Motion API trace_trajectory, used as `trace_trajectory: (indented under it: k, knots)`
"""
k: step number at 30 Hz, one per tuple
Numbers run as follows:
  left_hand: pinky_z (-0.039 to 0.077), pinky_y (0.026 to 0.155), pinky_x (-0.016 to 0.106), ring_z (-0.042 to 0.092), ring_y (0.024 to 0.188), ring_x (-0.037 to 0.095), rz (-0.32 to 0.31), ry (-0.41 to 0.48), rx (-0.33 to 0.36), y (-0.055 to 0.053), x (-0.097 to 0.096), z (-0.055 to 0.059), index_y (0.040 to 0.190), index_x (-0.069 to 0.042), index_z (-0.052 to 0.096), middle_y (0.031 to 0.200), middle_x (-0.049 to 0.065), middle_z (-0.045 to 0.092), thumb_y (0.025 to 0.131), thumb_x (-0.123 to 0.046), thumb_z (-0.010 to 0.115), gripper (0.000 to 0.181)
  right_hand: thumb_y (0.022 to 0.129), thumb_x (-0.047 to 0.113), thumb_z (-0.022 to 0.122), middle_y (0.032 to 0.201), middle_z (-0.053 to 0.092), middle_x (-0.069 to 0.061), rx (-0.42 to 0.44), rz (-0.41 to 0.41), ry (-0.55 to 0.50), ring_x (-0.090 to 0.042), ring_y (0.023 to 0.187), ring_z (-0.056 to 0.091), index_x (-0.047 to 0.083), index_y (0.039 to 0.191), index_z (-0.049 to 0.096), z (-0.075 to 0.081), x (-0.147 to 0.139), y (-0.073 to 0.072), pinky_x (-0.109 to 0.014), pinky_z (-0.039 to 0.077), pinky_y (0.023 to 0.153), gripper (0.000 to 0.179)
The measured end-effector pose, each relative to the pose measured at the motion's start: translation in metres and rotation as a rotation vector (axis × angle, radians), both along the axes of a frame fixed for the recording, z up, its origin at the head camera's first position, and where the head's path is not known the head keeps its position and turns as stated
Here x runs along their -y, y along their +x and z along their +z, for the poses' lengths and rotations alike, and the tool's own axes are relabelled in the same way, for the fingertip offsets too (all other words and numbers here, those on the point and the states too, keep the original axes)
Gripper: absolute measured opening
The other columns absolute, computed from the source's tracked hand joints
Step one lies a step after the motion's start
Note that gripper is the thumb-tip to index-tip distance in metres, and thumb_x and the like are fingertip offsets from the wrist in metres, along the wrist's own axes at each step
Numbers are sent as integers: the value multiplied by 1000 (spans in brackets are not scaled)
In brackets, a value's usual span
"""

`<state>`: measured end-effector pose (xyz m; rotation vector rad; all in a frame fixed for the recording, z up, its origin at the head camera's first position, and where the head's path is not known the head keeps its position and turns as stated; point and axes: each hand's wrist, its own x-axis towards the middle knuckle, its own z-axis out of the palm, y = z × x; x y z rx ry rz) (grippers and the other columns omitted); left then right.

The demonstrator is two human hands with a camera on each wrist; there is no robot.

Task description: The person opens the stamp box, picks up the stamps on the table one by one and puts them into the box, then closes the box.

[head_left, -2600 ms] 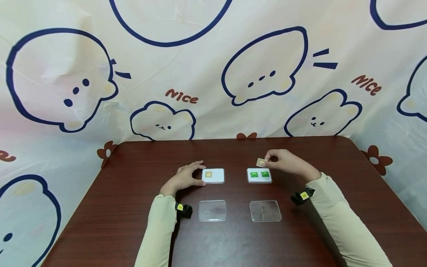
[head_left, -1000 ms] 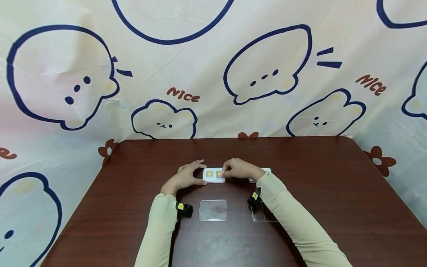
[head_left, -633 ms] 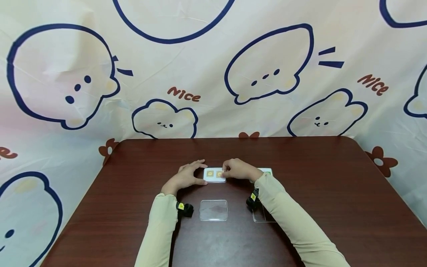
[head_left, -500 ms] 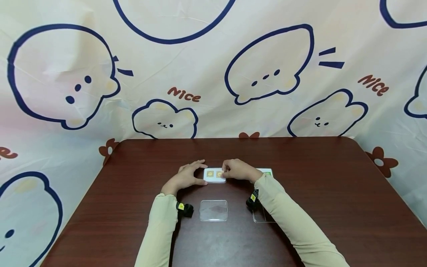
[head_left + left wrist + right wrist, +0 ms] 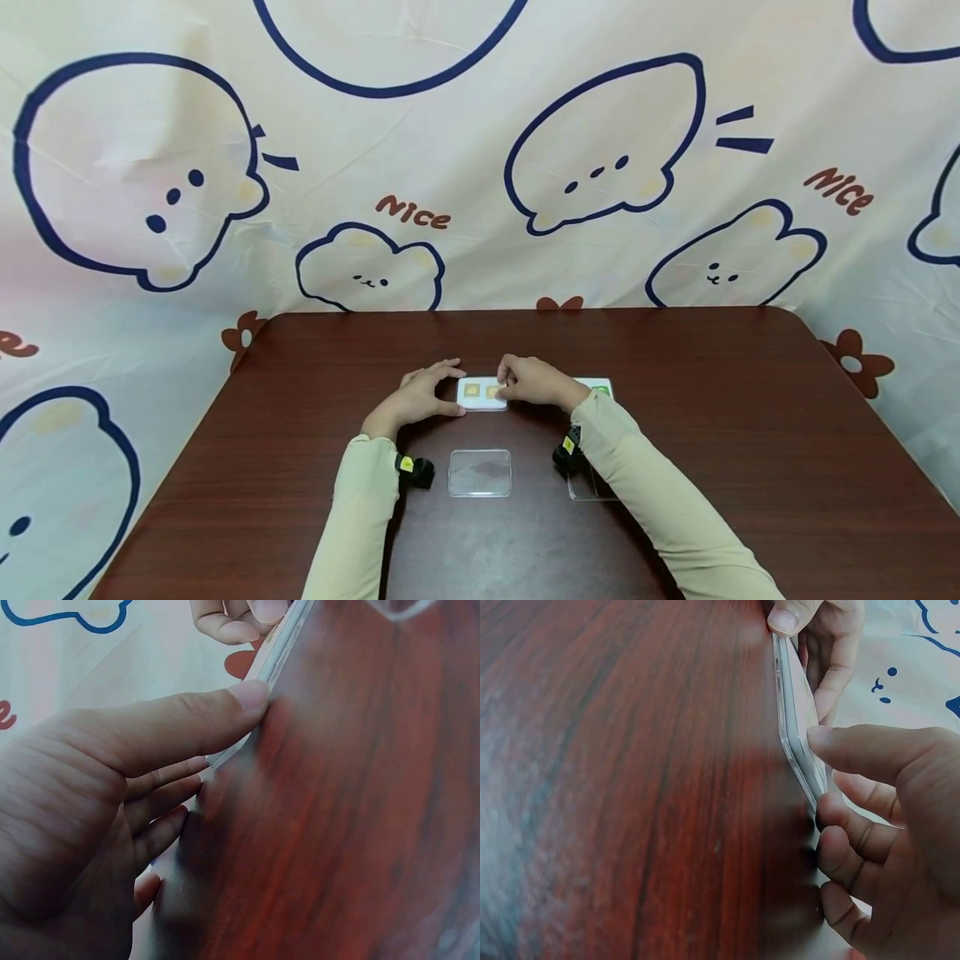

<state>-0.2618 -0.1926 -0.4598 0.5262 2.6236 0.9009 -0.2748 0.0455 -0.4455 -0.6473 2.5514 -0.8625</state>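
Note:
My left hand (image 5: 414,402) grips the left end of a flat case with a white insert (image 5: 482,405), thumb on the near edge and fingers at the far edge. Two small yellow square pieces sit in it: a left square (image 5: 471,390) and a right square (image 5: 491,391). My right hand (image 5: 534,381) is at the right end. Its thumb (image 5: 832,742) presses on the case's top at the right square, and its other fingers are loosely curled beside the case's edge. In the left wrist view, the left thumb (image 5: 251,697) lies against the case side.
A second white case (image 5: 602,386) with green pieces lies to the right, mostly behind the right hand and sleeve. Nearer are two clear plastic lids: the left lid (image 5: 480,473) is in full view, the right lid (image 5: 588,485) partly under the forearm. All lie on the brown table (image 5: 300,467).
My right hand has carried a yellow square from above the green-piece case to the left case and set it beside the first. Lately its thumb and index finger have parted slightly. The left hand keeps still.

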Motion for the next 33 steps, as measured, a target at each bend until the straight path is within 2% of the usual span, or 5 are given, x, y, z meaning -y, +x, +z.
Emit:
trace_trajectory:
  k: [13,18,24,33]
  knots:
    - [13,116,56,26,146,34,1,-2,13,2,-1,-3,140,-15,51,159,6,29,81,-31,77,66,93,22,64,75,54,0,26,8,-46,-11,63,47,11,98,56,-3,-4,4,-25,40,62,14]
    - [13,116,55,26,145,33,6,5,11,2,0,-2,139,-15,51,158,5,30,81,-32,78,67,93,23,65,81,55,0,-6,26,-45,-11,66,47,12,101,55,-3,-8,7,-25,41,64,17]
    - [13,116,55,26,145,35,15,12,7,2,-1,0,139,-14,52,158,6,31,80,-30,78,66,90,23,68,91,55,-2,-48,54,-54,-12,73,48,10,105,56,4,-12,16,-25,42,68,24]
    - [12,116,55,25,145,37,21,16,10,2,-2,0,139,-14,52,158,6,30,80,-30,79,67,86,33,73,103,55,-5,0,131,-62,-14,85,49,6,118,53,12,-20,31,-27,43,77,46]
